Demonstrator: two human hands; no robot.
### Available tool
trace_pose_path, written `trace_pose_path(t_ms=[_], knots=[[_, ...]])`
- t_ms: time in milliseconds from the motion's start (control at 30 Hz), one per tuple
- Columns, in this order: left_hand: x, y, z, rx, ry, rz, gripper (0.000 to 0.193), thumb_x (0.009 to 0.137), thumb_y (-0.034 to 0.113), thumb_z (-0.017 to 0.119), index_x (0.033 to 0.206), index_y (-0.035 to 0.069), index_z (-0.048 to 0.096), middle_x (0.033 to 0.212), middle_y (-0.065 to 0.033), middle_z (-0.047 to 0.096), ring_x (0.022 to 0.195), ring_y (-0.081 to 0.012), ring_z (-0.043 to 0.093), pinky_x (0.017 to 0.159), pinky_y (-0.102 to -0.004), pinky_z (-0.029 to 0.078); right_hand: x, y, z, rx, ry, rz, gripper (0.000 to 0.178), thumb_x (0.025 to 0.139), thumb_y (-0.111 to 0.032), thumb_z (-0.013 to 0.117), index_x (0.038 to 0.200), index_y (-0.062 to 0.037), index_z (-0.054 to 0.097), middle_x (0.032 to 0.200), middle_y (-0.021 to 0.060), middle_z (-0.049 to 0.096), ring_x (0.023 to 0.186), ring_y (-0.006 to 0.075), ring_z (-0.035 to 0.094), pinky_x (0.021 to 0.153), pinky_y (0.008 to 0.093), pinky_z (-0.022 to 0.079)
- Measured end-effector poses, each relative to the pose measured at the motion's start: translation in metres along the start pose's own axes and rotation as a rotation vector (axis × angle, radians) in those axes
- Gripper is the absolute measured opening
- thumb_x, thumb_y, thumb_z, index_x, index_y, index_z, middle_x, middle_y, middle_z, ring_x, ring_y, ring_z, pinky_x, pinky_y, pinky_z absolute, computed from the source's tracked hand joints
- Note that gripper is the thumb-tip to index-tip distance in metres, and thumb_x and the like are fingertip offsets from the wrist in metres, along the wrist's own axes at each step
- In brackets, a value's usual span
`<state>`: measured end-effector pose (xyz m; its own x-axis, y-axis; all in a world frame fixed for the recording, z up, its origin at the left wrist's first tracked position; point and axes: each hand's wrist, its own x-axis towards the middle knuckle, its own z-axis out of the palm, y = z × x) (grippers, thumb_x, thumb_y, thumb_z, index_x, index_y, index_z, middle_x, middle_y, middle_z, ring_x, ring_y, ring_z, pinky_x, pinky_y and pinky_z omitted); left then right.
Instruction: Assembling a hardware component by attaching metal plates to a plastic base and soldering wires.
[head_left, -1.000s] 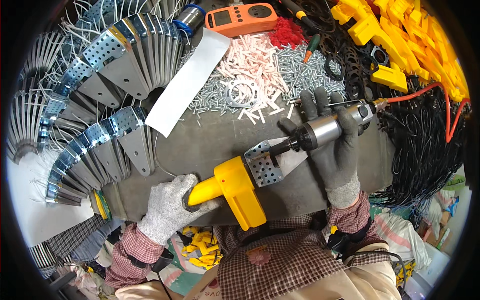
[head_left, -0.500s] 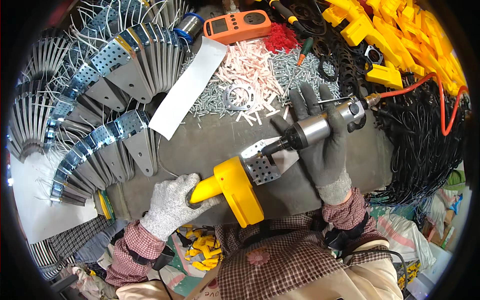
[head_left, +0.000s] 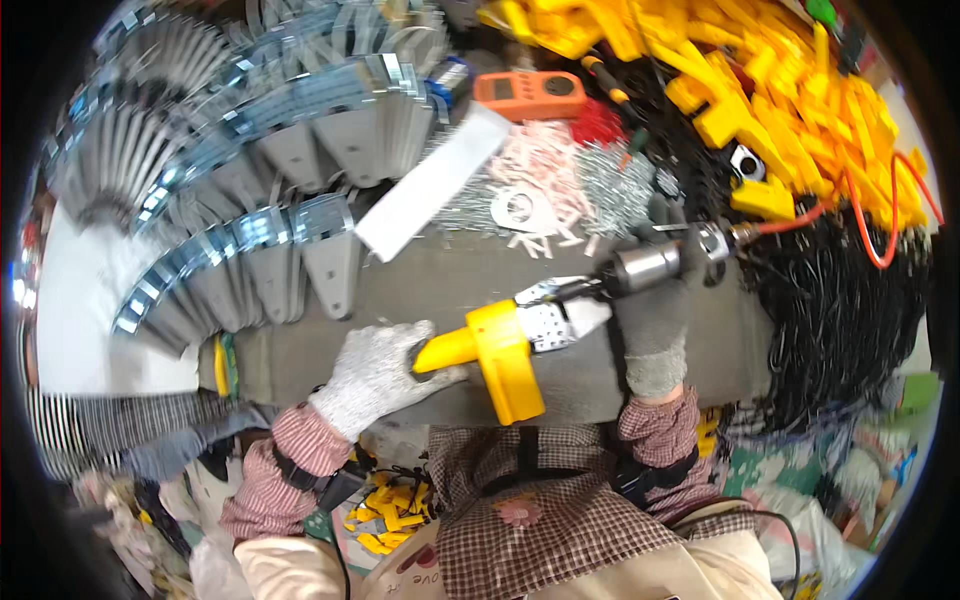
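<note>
My left hand (head_left: 372,378), in a light grey knit glove, is closed round the handle of a yellow plastic housing (head_left: 505,362). From the housing's right side sticks a perforated metal plate (head_left: 547,327), with a pale pointed piece beyond it. My right hand (head_left: 655,335), in a glove with a dark grey palm, holds a silver and black air screwdriver (head_left: 645,268). Its black nose points left and lies close to the plate; motion blur hides whether they touch. An orange hose (head_left: 790,225) runs from the tool's rear.
Rows of grey metal blades (head_left: 330,265) fan out at left. Behind my hands lie a white strip (head_left: 435,185), pale pink sleeves (head_left: 540,165), loose screws (head_left: 615,185) and an orange meter (head_left: 530,95). Yellow housings (head_left: 780,95) heap at far right, above black cables (head_left: 830,310).
The whole view has shifted and blurred. Relative to the perforated plate, the screwdriver's nose has drawn back to the right. Both hands keep their holds.
</note>
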<state>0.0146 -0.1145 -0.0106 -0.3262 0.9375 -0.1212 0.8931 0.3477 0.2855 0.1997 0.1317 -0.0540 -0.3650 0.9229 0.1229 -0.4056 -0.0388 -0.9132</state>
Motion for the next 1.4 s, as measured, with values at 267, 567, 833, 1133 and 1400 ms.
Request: trace_pose_path(t_ms=[267,567,833,1133,1400], knots=[[-0.007,-0.004,0.0,-0.075,-0.053,-0.008,0.068,0.084,0.075,0.06,0.106,0.011,0.065,0.087,-0.014,0.071,0.082,-0.0345,0.072,0.072,-0.0474,0.057,0.029,-0.002,-0.041,-0.134,-0.046,-0.266,0.046,0.096,-0.015,0.064,0.14,-0.009,0.049,0.107,0.0044,0.059,0.094,0.016,0.058,0.083,0.0353,0.054],[-0.173,-0.149,0.002,0.654,0.776,-0.851,0.044,0.091,0.037,0.066,0.11,-0.002,0.06,0.111,-0.0232,0.058,0.101,-0.0374,0.06,0.086,-0.0462,0.051,0.051,-0.07,-0.113,-1.056,-0.066,-0.322,0.057,0.098,-0.019,0.062,0.147,-0.0025,0.037,0.122,0.0139,0.058,0.109,0.0257,0.059,0.093,0.0362,0.048],[-0.254,-0.097,0.052,-0.769,0.887,-0.973,0.039,0.104,0.032,0.056,0.123,-0.001,0.056,0.092,-0.0069,0.055,0.087,-0.0173,0.055,0.079,-0.0351,0.047,-0.007,-0.161,-0.065,-1.369,-0.091,-0.318,0.035,0.094,-0.015,0.061,0.126,0.001,0.06,0.115,0.0199,0.068,0.105,0.0354,0.068,0.09,0.0404,0.053],[-0.111,0.12,-0.006,-0.208,0.371,0.094,0.045,0.078,0.021,0.071,0.119,0.003,0.063,0.143,-0.0255,0.047,0.123,-0.039,0.053,0.098,-0.0445,0.046,-0.145,-0.075,0.034,-0.209,-1.083,0.057,0.079,0.089,-0.024,0.076,0.148,-0.0006,0.029,0.137,0.0203,0.048,0.123,0.0244,0.055,0.103,0.0349,0.05],[0.007,0.093,-0.002,-0.135,0.287,0.144,0.087,0.071,0.046,0.087,0.137,0.003,0.051,0.138,-0.0216,0.054,0.128,-0.0411,0.052,0.108,-0.0482,0.042,-0.114,-0.106,-0.072,-0.146,-0.707,0.69,0.049,0.103,-0.022,0.049,0.145,0.002,0.04,0.098,0.0092,0.065,0.084,0.0153,0.065,0.072,0.0277,0.053]])
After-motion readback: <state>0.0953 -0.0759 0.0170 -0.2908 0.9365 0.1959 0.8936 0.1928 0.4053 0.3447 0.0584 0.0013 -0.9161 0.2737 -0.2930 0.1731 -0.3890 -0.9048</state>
